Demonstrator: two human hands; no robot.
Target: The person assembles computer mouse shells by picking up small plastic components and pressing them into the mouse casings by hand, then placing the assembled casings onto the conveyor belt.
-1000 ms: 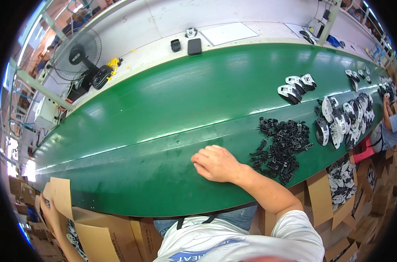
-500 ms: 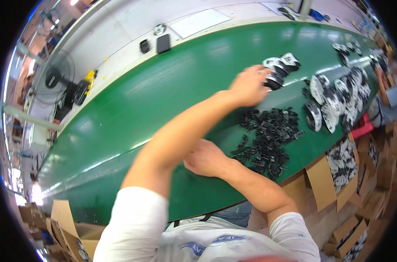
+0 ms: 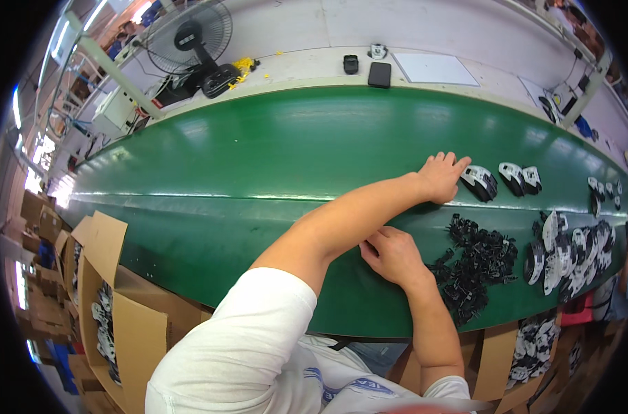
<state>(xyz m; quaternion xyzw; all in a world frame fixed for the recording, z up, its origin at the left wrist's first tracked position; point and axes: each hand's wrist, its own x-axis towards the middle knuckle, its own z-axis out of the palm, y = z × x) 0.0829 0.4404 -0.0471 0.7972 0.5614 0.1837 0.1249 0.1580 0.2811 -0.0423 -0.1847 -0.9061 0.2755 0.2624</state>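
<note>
My left hand (image 3: 443, 178) reaches across to the right over the green table (image 3: 272, 148). Its fingers are spread, and the foremost fingertips are at the edge of a white-and-black plastic shell (image 3: 479, 183), shaped like a computer mouse. Whether they touch it I cannot tell. Just right of it stand two similar shells (image 3: 513, 179). My right hand (image 3: 393, 255) is closed below my left forearm, fingers curled and partly hidden by that arm; what it holds, if anything, does not show. Beside it on the right lies a heap of small black plastic parts (image 3: 476, 265).
More white-and-black shells (image 3: 569, 255) are piled at the table's right end. Open cardboard boxes (image 3: 140, 345) flank me; one box on the right holds white parts (image 3: 533, 352). On the back ledge are a fan (image 3: 196, 41), a black rectangular object (image 3: 379, 74) and a white board (image 3: 435, 69).
My view has swung left. My left hand's fingers were over the nearest shell and are now spread at its edge. My right hand stays closed beneath the left forearm.
</note>
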